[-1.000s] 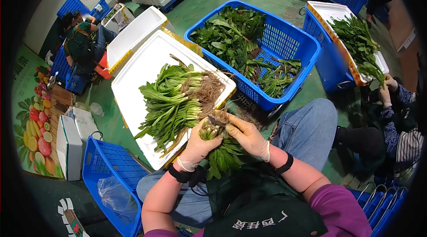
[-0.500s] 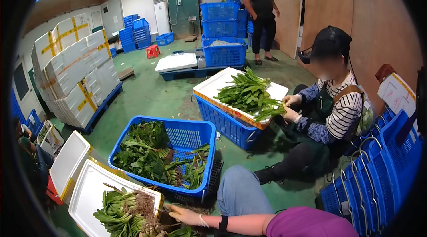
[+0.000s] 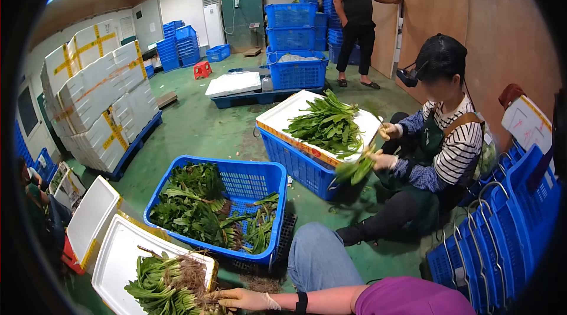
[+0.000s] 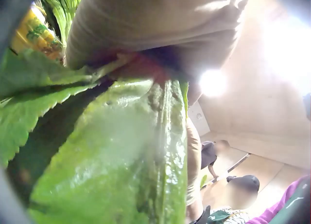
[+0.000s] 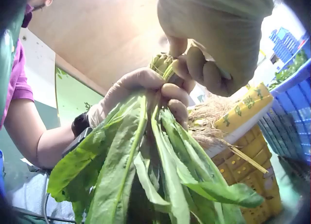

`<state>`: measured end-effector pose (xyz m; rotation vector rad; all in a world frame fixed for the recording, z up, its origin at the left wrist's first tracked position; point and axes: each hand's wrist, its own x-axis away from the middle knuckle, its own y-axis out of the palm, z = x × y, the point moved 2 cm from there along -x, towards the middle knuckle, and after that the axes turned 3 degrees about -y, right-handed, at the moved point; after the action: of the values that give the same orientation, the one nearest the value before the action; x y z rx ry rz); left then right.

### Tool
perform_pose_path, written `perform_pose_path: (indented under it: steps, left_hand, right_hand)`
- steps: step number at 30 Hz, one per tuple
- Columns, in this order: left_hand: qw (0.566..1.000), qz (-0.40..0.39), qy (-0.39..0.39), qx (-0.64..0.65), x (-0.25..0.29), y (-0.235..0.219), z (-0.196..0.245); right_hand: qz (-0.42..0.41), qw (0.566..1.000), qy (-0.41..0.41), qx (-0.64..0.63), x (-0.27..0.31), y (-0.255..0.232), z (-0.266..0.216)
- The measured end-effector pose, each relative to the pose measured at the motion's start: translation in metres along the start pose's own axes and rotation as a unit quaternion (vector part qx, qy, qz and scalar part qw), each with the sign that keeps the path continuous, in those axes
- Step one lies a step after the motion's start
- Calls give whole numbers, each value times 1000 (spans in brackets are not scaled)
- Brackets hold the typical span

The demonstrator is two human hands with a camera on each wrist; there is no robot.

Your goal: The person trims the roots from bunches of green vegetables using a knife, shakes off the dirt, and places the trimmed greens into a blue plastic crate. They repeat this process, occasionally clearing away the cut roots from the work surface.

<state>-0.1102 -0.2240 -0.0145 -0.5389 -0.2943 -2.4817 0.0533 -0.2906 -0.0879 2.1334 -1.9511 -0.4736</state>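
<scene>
In the right wrist view, my gloved left hand (image 5: 136,83) grips a bunch of leafy greens (image 5: 116,161) near the base, its long toothed leaves hanging down. My gloved right hand (image 5: 214,34) bends over the stem ends, curled fingertips pinching there; I cannot tell whether it also holds a tool. A broad wet leaf (image 4: 107,151) fills much of the left wrist view below a gloved hand. The head view shows the right hand beside a pile of rooted greens (image 3: 159,282) on a white foam tray (image 3: 118,250); the left hand is out of that view.
A blue crate (image 3: 274,185) of greens stands beyond the foam tray. At right, a seated person (image 3: 449,149) handles greens by another white tray (image 3: 277,117) on a blue crate. Stacked blue baskets (image 3: 496,238) stand right; foam boxes (image 3: 106,96) rise at left.
The head view has swung up and right, dropping my left hand from it. My right hand has shifted slightly left. The seated person has drawn greens aside; a standing person now reaches to the door.
</scene>
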Motion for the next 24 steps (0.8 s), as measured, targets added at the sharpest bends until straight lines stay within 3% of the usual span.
perform_pose_path:
  steps: [1,3,7,9,11,13,17,19,23,24]
  left_hand:
    - [1000,4,-6,8,2,3,4]
    - [1000,7,-13,14,1,5,6]
    - [999,34,2,37,4,10,15]
    - [998,50,-8,46,9,12,22]
    - [993,57,102,-13,11,7,33]
    - [994,67,86,20,15,2,43]
    - [990,40,89,104,21,-1,46]
    - [988,-24,32,151,16,-3,40]
    - [990,-50,67,111,-2,1,46]
    - [991,-42,73,105,0,3,46]
  right_hand:
    - [2,1000,-1,0,-3,-3,7]
    - [23,996,-82,33,-9,-5,15]
    - [56,992,-92,68,-1,-2,2]
    - [133,966,7,222,0,-12,7]
    - [188,966,-32,177,-7,-30,24]
    - [204,964,42,163,-2,-30,17]
    - [184,978,-20,95,-12,-30,31]
    - [160,985,50,32,-10,-26,30]
    - [170,985,18,35,-13,-21,32]
    - [184,980,-30,69,-11,-24,34]
